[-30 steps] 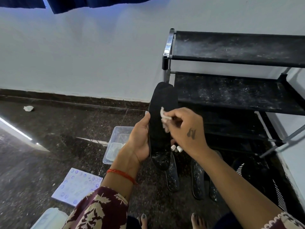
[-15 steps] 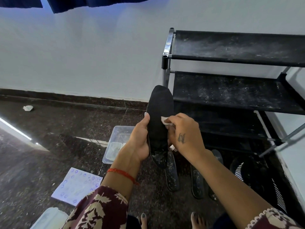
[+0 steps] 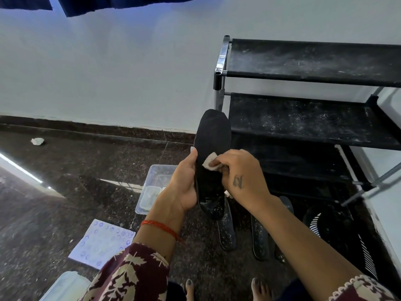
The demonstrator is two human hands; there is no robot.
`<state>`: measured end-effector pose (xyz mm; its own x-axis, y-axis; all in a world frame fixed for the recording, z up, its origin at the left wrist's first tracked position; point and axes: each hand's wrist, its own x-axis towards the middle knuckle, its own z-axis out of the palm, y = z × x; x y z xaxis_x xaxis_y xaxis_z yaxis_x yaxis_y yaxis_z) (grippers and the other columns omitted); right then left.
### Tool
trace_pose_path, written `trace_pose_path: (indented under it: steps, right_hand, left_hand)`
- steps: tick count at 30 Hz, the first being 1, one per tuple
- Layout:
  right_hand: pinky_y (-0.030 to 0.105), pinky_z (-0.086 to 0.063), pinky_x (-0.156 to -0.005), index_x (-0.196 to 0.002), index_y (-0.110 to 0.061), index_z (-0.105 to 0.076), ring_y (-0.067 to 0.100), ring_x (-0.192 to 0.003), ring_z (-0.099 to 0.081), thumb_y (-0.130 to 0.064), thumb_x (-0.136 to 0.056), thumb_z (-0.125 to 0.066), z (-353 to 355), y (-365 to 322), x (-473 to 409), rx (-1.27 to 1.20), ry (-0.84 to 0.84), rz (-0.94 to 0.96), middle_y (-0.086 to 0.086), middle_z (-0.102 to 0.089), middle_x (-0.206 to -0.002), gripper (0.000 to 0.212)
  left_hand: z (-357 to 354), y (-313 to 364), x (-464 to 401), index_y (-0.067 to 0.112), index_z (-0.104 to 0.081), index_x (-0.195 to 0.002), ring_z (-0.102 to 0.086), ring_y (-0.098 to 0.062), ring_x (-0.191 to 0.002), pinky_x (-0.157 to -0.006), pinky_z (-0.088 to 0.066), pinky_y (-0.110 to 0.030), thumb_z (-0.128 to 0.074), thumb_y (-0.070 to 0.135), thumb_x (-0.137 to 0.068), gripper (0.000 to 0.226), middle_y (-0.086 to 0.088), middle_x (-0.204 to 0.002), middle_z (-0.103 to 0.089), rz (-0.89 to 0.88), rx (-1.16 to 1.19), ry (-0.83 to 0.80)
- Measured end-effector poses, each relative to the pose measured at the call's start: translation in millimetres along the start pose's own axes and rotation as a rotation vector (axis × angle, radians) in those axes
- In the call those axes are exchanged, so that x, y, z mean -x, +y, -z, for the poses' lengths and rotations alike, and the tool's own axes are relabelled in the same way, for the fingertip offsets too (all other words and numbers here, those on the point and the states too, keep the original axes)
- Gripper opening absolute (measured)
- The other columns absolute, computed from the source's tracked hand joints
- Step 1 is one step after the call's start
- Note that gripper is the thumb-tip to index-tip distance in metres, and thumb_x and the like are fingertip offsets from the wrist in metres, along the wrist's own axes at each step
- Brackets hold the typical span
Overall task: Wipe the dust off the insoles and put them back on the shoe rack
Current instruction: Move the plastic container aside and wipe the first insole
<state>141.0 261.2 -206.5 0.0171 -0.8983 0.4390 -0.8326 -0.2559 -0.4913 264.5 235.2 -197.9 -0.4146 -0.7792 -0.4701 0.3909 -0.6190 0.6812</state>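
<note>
Floor: we see a dark speckled stone floor (image 3: 65,192) filling the lower half, meeting a pale wall along a dark skirting.
Rack: a black fabric-shelved shoe rack with a chrome metal frame (image 3: 303,122) stands at 2 o'clock; we count at least 3 tiers, the upper 2 flecked with white dust.
Paper: a white sheet printed with blue rings (image 3: 102,243) lies on the floor at 7 o'clock.
Tray: a clear rectangular plastic tray (image 3: 152,190) sits on the floor just left of centre, partly behind our left wrist.
Held insole: a long black insole (image 3: 211,153) stands nearly upright at centre, toe at 12 o'clock, heel end speckled white.
Floor insoles: 2 dark dust-speckled insoles (image 3: 226,231) lie on the floor at 5 o'clock, below the held one; a third is mostly hidden by our right forearm.
Left hand: our left hand (image 3: 183,185) wraps its fingers round the held insole's left edge, thumb up along it.
Right hand: our right hand (image 3: 240,177) pinches a small white wipe (image 3: 210,164) narrowly in its fingertips, pressing it on the insole's middle.
Scrap: a crumpled white scrap (image 3: 38,141) lies at 9 o'clock by the skirting.
</note>
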Motion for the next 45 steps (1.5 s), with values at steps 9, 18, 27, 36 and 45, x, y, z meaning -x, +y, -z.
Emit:
trace_pose_path:
  steps: [9,18,27,36,45]
  right_hand:
    - [0.029,-0.052,-0.075,-0.088,-0.016,-0.073,0.011,-0.079,-0.063,0.000,-0.075,-0.065,-1.2,-16.9,5.5,-0.249,-0.094,0.089,-0.002,-0.070,-0.085,0.022]
    - [0.028,-0.048,-0.068,-0.075,-0.013,-0.074,0.024,-0.075,-0.061,0.004,-0.069,-0.059,7.6,2.6,0.1,0.011,-0.076,0.035,0.002,-0.071,-0.077,0.024]
    - [0.030,-0.051,-0.074,-0.078,-0.016,-0.074,0.012,-0.077,-0.063,0.005,-0.072,-0.059,0.8,-17.5,6.2,-0.231,-0.169,0.139,-0.004,-0.070,-0.081,0.027]
    - [0.029,-0.050,-0.071,-0.082,-0.012,-0.074,0.021,-0.080,-0.062,-0.001,-0.069,-0.070,10.3,6.0,1.4,0.045,-0.102,-0.021,0.003,-0.069,-0.082,0.018]
    - [0.020,-0.048,-0.072,-0.084,-0.016,-0.071,0.011,-0.077,-0.061,0.005,-0.073,-0.062,0.3,-20.6,9.1,-0.219,-0.171,0.124,-0.002,-0.067,-0.084,0.026]
  left_hand:
    - [3.7,3.9,-2.4,0.001,-0.058,-0.122,-0.063,-0.026,-0.101,-0.091,-0.050,-0.034,-0.032,0.055,-0.097,0.066,-0.019,-0.119,-0.063,0.016,0.065,0.036]
    - [4.0,1.3,-2.4,0.005,-0.064,-0.111,-0.071,-0.026,-0.083,-0.073,-0.058,-0.039,-0.027,0.050,-0.100,0.059,-0.015,-0.099,-0.072,0.010,0.007,-0.003]
    - [8.1,1.5,-5.7,0.003,-0.066,-0.105,-0.066,-0.023,-0.091,-0.090,-0.049,-0.033,-0.031,0.050,-0.099,0.059,-0.014,-0.102,-0.070,0.020,0.070,0.025]
    - [4.4,1.7,-2.1,0.002,-0.063,-0.113,-0.069,-0.028,-0.082,-0.076,-0.057,-0.041,-0.029,0.050,-0.099,0.060,-0.017,-0.101,-0.070,0.012,0.018,0.012]
    - [9.0,2.1,-4.4,-0.005,-0.060,-0.114,-0.060,-0.028,-0.108,-0.096,-0.047,-0.035,-0.026,0.055,-0.098,0.070,-0.022,-0.120,-0.061,0.059,0.055,0.003]
